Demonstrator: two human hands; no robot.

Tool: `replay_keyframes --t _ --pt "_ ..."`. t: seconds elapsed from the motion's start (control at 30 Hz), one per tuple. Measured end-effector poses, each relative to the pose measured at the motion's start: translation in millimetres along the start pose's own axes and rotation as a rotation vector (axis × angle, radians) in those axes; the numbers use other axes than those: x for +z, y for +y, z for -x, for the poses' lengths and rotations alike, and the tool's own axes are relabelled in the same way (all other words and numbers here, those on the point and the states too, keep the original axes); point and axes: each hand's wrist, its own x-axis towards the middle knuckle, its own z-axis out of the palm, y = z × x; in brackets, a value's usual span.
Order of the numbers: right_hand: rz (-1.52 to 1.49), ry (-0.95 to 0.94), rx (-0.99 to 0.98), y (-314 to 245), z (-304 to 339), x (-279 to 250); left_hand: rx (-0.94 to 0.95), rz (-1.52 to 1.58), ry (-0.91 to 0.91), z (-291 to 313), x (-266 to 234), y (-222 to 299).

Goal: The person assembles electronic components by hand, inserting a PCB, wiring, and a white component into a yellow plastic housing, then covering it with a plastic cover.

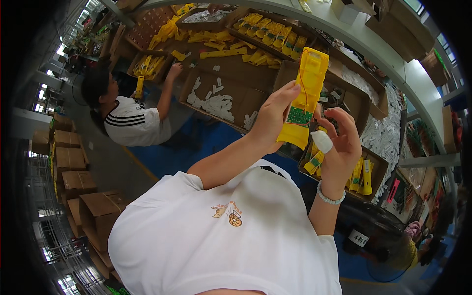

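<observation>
A long yellow plastic casing half (314,73) stands tilted up in front of my chest, its hollow side showing. Inside its lower part sits a green circuit board (299,115), and thin red wires run along the casing. My left hand (275,110) is closed around the casing's left side, thumb lying along the edge. On the other side, my right hand (341,142) is beside the board with bent, spread fingers; one fingertip is close to the casing's edge, and whether it touches is unclear. A white wrap (322,141) covers one digit of that hand.
A cardboard tray of white pieces (216,103) lies left of the casing. Yellow casings with boards fill a box (270,32) at the back; more stand in a box (366,177) by my right wrist. A co-worker (132,118) reaches in at left. A shelf (388,69) overhangs the right.
</observation>
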Motion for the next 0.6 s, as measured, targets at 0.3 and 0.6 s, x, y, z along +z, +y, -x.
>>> replay_keyframes --t 0.3,0.6 --pt "-0.47 -0.14 0.475 0 -2 -8 -0.025 -0.082 -0.097 0 -10 -3" --pt "-0.509 -0.166 0.562 9 3 -13 -0.102 0.004 0.059 7 -2 -8"
